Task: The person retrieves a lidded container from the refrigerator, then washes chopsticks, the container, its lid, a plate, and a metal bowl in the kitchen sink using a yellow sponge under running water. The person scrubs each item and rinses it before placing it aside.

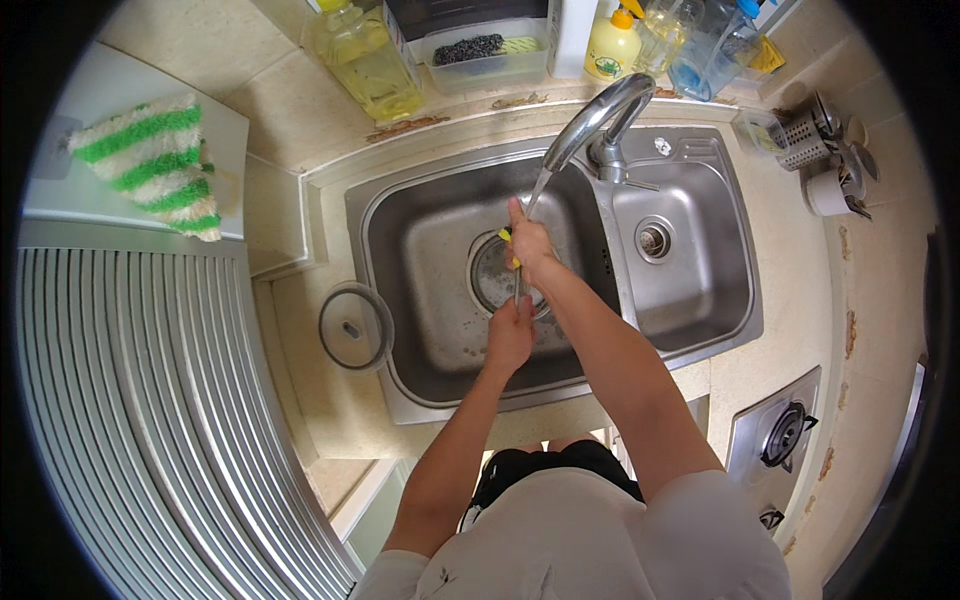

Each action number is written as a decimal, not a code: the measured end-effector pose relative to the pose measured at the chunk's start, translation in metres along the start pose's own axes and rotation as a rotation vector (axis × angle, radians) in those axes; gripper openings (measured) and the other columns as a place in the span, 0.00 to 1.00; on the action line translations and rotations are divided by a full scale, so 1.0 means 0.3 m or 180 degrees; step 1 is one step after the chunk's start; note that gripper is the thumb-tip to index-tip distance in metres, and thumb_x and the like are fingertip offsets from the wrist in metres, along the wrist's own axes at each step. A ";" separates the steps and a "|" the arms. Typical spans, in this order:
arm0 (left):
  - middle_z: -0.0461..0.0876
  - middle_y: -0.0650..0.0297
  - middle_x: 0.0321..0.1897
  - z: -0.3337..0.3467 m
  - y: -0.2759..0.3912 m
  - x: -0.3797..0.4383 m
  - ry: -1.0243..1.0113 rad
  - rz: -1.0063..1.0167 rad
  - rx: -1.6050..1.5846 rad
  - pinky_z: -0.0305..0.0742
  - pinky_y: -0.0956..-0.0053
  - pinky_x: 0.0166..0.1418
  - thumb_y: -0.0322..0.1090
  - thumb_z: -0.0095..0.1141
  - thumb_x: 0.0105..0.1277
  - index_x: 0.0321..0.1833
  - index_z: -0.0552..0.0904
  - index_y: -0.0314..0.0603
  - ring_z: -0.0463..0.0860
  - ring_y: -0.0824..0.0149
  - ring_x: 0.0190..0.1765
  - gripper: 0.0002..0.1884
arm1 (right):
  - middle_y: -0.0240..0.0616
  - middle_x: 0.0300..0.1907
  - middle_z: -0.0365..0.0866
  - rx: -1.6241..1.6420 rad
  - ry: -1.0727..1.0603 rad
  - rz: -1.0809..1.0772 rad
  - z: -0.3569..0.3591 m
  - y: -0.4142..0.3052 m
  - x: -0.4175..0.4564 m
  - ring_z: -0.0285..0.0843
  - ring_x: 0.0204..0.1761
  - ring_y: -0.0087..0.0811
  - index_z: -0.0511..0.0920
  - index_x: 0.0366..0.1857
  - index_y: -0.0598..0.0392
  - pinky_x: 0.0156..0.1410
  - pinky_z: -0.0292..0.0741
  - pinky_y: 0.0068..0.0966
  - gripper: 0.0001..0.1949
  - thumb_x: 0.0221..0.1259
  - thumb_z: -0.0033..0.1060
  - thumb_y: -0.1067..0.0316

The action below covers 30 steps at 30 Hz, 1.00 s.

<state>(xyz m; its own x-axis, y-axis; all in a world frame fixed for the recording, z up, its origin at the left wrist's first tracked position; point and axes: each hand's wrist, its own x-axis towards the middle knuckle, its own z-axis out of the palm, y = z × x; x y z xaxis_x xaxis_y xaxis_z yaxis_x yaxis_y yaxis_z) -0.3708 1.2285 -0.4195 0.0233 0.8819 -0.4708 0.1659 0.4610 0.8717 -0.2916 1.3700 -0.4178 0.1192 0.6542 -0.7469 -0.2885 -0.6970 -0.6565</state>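
Note:
My left hand (512, 336) grips the lower end of a thin, narrow utensil (519, 287) over the large basin of a stainless steel sink (442, 202). Farther up the utensil, my right hand (531, 244) is closed around a yellow sponge (505, 235), of which only the edges show. A stream of water (537, 191) runs from the chrome faucet (592, 120) down to the right hand. Beneath both hands a round, rimmed vessel (484, 277) rests in the basin, partly covered by them. The utensil's far end is hidden, so its exact kind is unclear.
A round transparent lid (354, 328) lies on the counter, overlapping the sink's left rim. Right of the divider is a smaller basin (679, 292). Bottles, including a yellow pump bottle (611, 49), line the back. A gas burner (784, 435) sits at the right.

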 end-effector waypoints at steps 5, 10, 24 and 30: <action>0.71 0.68 0.14 -0.078 0.042 -0.077 -0.0383 -0.0206 0.0265 0.61 0.75 0.20 0.47 0.46 0.84 0.35 0.76 0.40 0.67 0.74 0.15 0.20 | 0.35 0.20 0.72 0.0396 0.0072 -0.0456 -0.022 -0.025 0.115 0.68 0.16 0.30 0.77 0.32 0.55 0.22 0.67 0.32 0.30 0.74 0.52 0.33; 0.66 0.69 0.12 -0.135 0.086 -0.124 -0.0897 -0.0910 -0.1529 0.55 0.76 0.17 0.46 0.47 0.83 0.38 0.78 0.39 0.60 0.75 0.12 0.19 | 0.36 0.29 0.79 0.0801 -0.0190 -0.0470 -0.151 -0.095 0.178 0.76 0.24 0.32 0.76 0.36 0.51 0.27 0.73 0.32 0.30 0.73 0.46 0.29; 0.76 0.55 0.19 0.008 0.028 -0.022 0.0473 0.0859 0.1013 0.74 0.59 0.33 0.44 0.48 0.82 0.35 0.79 0.31 0.79 0.63 0.24 0.22 | 0.67 0.48 0.85 -0.1540 0.0837 -0.1027 0.005 -0.047 -0.005 0.83 0.56 0.62 0.82 0.48 0.73 0.65 0.74 0.46 0.41 0.69 0.53 0.29; 0.71 0.65 0.15 -0.020 0.036 -0.100 -0.0515 -0.0059 -0.0146 0.64 0.70 0.22 0.47 0.46 0.84 0.38 0.80 0.37 0.70 0.71 0.17 0.20 | 0.47 0.39 0.87 -0.1086 0.1112 -0.1560 -0.134 -0.138 0.218 0.84 0.40 0.42 0.83 0.42 0.66 0.53 0.79 0.42 0.42 0.68 0.49 0.24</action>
<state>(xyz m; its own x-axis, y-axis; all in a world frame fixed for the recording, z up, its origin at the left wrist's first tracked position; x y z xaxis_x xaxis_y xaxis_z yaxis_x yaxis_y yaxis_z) -0.3756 1.2077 -0.3952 0.1796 0.8476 -0.4994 0.1226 0.4844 0.8662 -0.2337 1.4297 -0.4436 0.4750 0.8243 -0.3082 0.1850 -0.4359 -0.8808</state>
